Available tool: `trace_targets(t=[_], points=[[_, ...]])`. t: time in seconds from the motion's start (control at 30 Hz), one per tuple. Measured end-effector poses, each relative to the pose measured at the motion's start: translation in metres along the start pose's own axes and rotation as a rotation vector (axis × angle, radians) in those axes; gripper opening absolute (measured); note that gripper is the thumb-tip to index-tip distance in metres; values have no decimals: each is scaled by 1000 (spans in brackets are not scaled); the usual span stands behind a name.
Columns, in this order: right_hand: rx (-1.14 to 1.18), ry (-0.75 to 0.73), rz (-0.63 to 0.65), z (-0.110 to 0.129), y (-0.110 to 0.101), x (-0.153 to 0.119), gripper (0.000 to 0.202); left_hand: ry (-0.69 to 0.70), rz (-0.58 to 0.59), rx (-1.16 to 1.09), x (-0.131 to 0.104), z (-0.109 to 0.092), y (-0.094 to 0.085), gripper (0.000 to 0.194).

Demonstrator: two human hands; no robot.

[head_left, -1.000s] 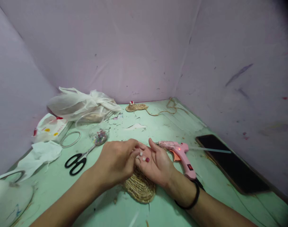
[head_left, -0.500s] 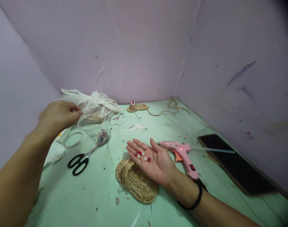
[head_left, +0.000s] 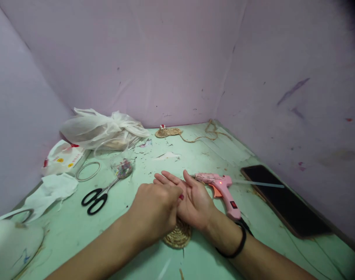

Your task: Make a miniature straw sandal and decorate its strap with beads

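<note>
My right hand (head_left: 194,200) lies palm up with its fingers stretched out, right of centre. Over its palm is my left hand (head_left: 155,208), fingers closed and curled down, their tips hidden. One dark red bead (head_left: 181,197) shows between the two hands; any other beads on the palm are covered. Beneath both hands rests a coiled straw sole (head_left: 179,235), mostly hidden. A pink glue gun (head_left: 224,190) with a lit orange light lies just right of my right hand.
Black-handled scissors (head_left: 98,198), a bead bag (head_left: 123,168), a metal ring (head_left: 88,171) and a white plastic bag (head_left: 107,128) are on the left. A small straw piece (head_left: 168,132) with twine lies at the back. A phone (head_left: 285,200) is at the right.
My left hand has moved right and down from beside the plastic bag to over my right palm, covering most of the beads. My right hand has stayed nearly still.
</note>
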State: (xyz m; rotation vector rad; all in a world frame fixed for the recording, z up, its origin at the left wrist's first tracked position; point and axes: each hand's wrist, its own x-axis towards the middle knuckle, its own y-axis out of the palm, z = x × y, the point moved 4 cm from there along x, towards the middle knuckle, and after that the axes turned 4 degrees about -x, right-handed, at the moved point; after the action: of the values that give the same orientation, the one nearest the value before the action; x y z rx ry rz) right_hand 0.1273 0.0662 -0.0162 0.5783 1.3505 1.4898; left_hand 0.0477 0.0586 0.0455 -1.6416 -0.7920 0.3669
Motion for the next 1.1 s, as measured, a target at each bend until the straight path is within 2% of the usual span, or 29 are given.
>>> trace_targets(t=[0.1, 0.17, 0.2, 0.23, 0.3, 0.4, 0.47, 0.63, 0.73, 0.83, 1.0, 1.1], points=[[-15, 13, -41, 0, 1, -2, 54, -47, 56, 55, 7, -4, 17, 15], [-26, 11, -48, 1, 2, -3, 53, -123, 46, -75, 10, 0, 17, 12], [-28, 7, -39, 1, 2, -3, 53, -173, 27, -212, 10, 3, 15, 11], [-27, 1, -24, 1, 3, -3, 52, -235, -4, -405, 11, 7, 12, 10], [-10, -25, 0, 2, 3, -3, 49, -412, -53, -929, 10, 17, 9, 7], [15, -102, -48, 7, -1, 0, 41, -774, -8, -1776, 5, 29, 14, 20], [9, -154, -123, 11, -3, 1, 37, -935, 38, -2053, 2, 34, 15, 31], [-24, -205, -213, 19, -4, 0, 27, -1018, 44, -2138, -2, 42, 12, 29], [-61, -223, -216, 19, -5, -2, 20, -1051, 56, -2151, -1, 41, 12, 28], [-231, -254, -185, 16, -4, -5, 11, -1079, 57, -2137, 0, 41, 13, 26], [-646, -336, -182, 12, 2, -11, 31, -1126, 80, -2084, -3, 35, 19, 28], [-775, -346, -202, 11, 4, -13, 33, -1134, 120, -2070, -4, 31, 21, 33]])
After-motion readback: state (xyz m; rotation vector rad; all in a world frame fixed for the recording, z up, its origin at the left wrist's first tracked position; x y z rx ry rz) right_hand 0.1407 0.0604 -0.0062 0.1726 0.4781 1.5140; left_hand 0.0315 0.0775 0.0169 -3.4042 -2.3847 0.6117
